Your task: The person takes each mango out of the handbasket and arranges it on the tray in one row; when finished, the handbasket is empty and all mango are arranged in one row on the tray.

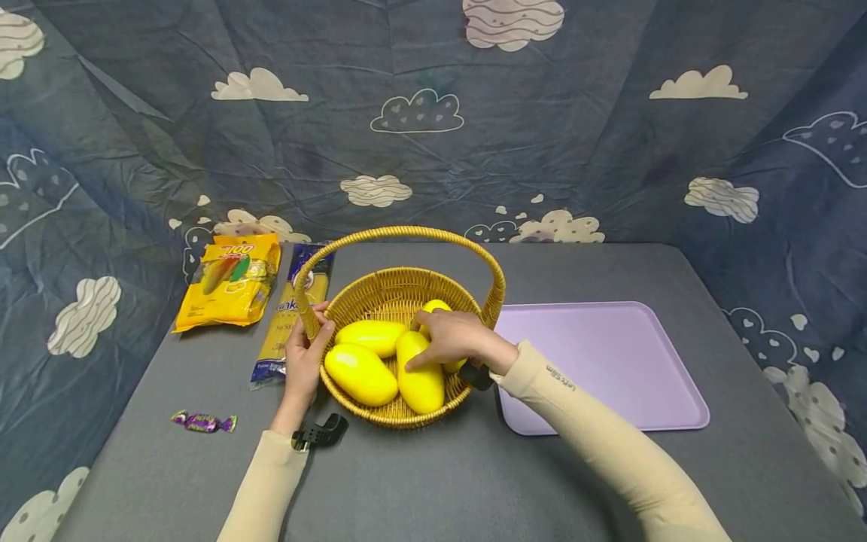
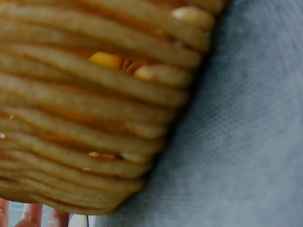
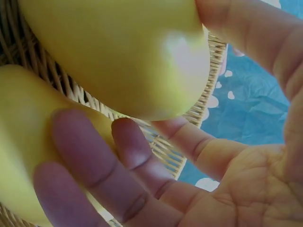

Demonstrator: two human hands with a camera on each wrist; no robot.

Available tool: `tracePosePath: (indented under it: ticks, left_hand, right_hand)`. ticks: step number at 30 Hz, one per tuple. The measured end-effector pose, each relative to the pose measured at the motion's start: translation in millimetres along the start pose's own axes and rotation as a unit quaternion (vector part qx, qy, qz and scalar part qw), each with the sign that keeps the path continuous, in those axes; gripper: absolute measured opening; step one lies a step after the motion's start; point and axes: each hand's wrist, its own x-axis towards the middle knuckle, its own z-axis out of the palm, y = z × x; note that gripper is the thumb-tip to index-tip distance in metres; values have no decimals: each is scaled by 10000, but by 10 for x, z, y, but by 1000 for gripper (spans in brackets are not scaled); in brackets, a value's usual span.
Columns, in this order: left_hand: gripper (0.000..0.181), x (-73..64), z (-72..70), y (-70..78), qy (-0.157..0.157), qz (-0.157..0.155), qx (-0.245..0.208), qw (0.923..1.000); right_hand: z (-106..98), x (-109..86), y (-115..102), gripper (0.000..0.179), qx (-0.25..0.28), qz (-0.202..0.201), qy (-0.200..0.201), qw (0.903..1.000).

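A woven golden basket [image 1: 400, 280] with a tall arched handle holds several smooth yellow mangoes. My left hand [image 1: 305, 361] grips its left rim beside the handle's foot; the left wrist view shows the wicker wall [image 2: 85, 104] close up, with a few fingertips [image 2: 31, 215] below it. Inside the basket, my right hand [image 1: 455, 336] has its thumb and index finger at one end of the front right mango [image 1: 421, 380]. The right wrist view shows that mango [image 3: 118, 56] between them, while other fingers lie over another mango [image 3: 23, 123]. My palm partly hides the mangoes at the back right.
A lilac tray [image 1: 596, 369] lies right of the basket. On the left are a yellow snack bag [image 1: 230, 282], a blue and yellow pasta packet [image 1: 276, 342] partly behind my left hand, and a purple wrapped candy [image 1: 203, 422]. A cloud-patterned cloth [image 1: 420, 173] hangs behind the table.
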Motion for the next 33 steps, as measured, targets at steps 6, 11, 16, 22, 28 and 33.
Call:
tracePosePath:
  ticks: [6,11,16,22,28,33]
  left_hand:
    - [24,-3,6,10,2,7,-51,10000]
    - [23,-3,12,9,0,-5,-19,10000]
    - [24,-4,10,6,1,-75,15,10000]
    - [25,-9,2,15,19,-131,27,9999]
    - [24,-8,-3,8,25,-54,19,10000]
    - [24,-8,-5,5,5,-28,7,10000]
  right_hand:
    - [-5,-11,-7,60,347,-176,-59,9992]
    - [25,-9,7,55,903,-306,-277,9951]
    - [61,-4,43,53,1626,-460,-587,9839]
    - [72,-11,74,55,2356,-639,-926,9653]
    - [77,-23,93,56,2551,-733,-1018,9587]
    - [78,-37,107,57,2532,-845,-944,9591]
